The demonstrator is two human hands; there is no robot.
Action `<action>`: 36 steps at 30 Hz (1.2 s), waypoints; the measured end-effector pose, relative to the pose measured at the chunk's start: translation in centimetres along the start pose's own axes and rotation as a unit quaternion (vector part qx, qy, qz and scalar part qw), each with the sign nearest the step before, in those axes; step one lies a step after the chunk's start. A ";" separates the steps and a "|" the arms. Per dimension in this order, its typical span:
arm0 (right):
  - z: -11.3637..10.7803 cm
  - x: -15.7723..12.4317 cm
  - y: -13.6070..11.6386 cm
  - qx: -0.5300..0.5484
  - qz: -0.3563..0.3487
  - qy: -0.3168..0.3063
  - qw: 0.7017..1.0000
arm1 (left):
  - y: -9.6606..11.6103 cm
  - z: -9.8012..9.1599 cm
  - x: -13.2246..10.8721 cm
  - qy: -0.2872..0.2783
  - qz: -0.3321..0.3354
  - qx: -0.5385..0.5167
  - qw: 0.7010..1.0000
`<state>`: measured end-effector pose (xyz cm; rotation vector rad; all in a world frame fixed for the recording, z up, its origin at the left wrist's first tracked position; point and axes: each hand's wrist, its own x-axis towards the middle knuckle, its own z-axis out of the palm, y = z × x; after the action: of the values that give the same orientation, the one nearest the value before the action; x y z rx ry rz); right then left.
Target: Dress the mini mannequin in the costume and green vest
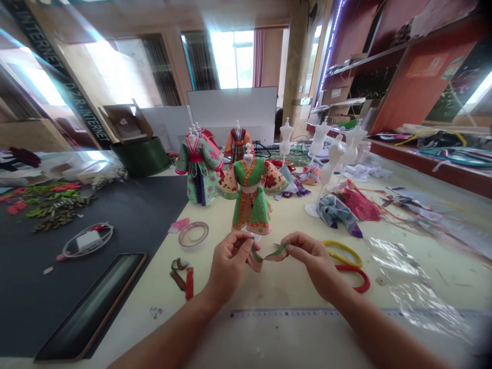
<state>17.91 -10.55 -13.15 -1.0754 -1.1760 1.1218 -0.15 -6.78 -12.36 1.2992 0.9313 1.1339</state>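
Observation:
A narrow green and peach fabric strip (pixel 257 262) sags between my two hands, just in front of a small mannequin in a green and orange robe (pixel 249 197). My left hand (pixel 229 259) pinches one end of it between thumb and fingers. The other end is in the closed fingertips of my right hand (pixel 309 256). Scissors with one yellow and one red handle (pixel 348 253) lie beside and partly behind my right hand. To the left of my left hand are a roll of tape (pixel 193 234) and a dark and red ribbon (pixel 189 282).
Behind stand other dressed mannequins (pixel 198 166) and bare white ones (pixel 319 143). A tablet (pixel 92 305) lies at left, clear plastic (pixel 415 287) at right, and a ruler (pixel 284 312) near the front. Fabric scraps (pixel 361 200) lie at right.

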 end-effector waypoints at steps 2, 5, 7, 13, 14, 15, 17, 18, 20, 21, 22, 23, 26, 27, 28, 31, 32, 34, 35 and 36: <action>-0.3 -0.1 -0.4 0.017 0.018 -0.027 0.999 | 0.3 -0.4 0.1 -0.035 -0.029 -0.011 0.999; -0.8 -0.2 -0.9 0.057 0.084 -0.093 0.991 | 0.3 -0.8 0.3 -0.131 -0.114 -0.027 0.984; -1.1 -0.1 -1.0 0.062 0.136 -0.124 0.981 | 0.0 -0.8 0.3 -0.176 -0.155 -0.007 0.972; -1.3 -0.3 -0.2 0.009 0.207 -0.167 0.964 | -0.9 -0.3 -0.2 -0.206 -0.169 0.034 0.963; -1.4 -0.4 -0.2 0.022 0.212 -0.180 0.960 | -0.8 -0.3 -0.3 -0.220 -0.182 0.016 0.958; -1.5 -0.5 -0.2 0.036 0.222 -0.194 0.955 | -0.6 -0.3 -0.3 -0.236 -0.196 0.002 0.952; -1.7 -0.5 -0.1 0.041 0.241 -0.217 0.945 | -0.5 -0.4 -0.3 -0.261 -0.220 0.006 0.940; -1.7 -0.5 0.1 0.027 0.246 -0.223 0.943 | -0.5 -0.5 -0.2 -0.262 -0.217 0.034 0.940; -1.5 -0.4 0.6 -0.035 0.236 -0.218 0.946 | -0.7 -0.6 -0.2 -0.243 -0.171 0.126 0.946; -1.3 -0.3 1.0 -0.075 0.223 -0.209 0.949 | -0.9 -0.6 -0.2 -0.231 -0.134 0.177 0.947; -1.2 -0.3 1.4 -0.116 0.204 -0.198 0.952 | -1.1 -0.6 -0.2 -0.221 -0.092 0.224 0.945; -1.0 -0.2 1.8 -0.155 0.182 -0.184 0.954 | -1.3 -0.6 -0.2 -0.214 -0.053 0.263 0.939; -0.9 0.0 2.6 -0.264 0.095 -0.146 0.949 | -1.6 -0.5 -0.2 -0.195 0.017 0.338 0.920; -0.9 0.0 2.6 -0.297 0.068 -0.138 0.943 | -1.6 -0.5 -0.2 -0.189 0.029 0.353 0.916; -0.9 0.0 2.5 -0.325 0.046 -0.129 0.936 | -1.6 -0.5 -0.1 -0.184 0.038 0.364 0.912; -0.6 -0.1 1.9 -0.387 0.016 -0.121 0.914 | -1.5 -0.4 -0.1 -0.178 0.060 0.398 0.898; -0.5 -0.2 1.7 -0.403 0.010 -0.120 0.907 | -1.5 -0.4 -0.1 -0.174 0.067 0.411 0.893; -0.2 -0.2 1.4 -0.436 -0.002 -0.110 0.893 | -1.6 -0.3 -0.2 -0.162 0.082 0.437 0.881; 0.0 -0.3 1.4 -0.452 -0.010 -0.103 0.886 | -1.7 -0.2 -0.2 -0.156 0.089 0.450 0.875; 0.1 -0.3 1.4 -0.468 -0.019 -0.096 0.878 | -1.8 -0.2 -0.2 -0.149 0.098 0.461 0.869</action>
<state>17.70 -10.65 -14.59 -1.6648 -1.9804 0.5949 -0.19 -6.81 -14.21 2.3112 1.1701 0.5689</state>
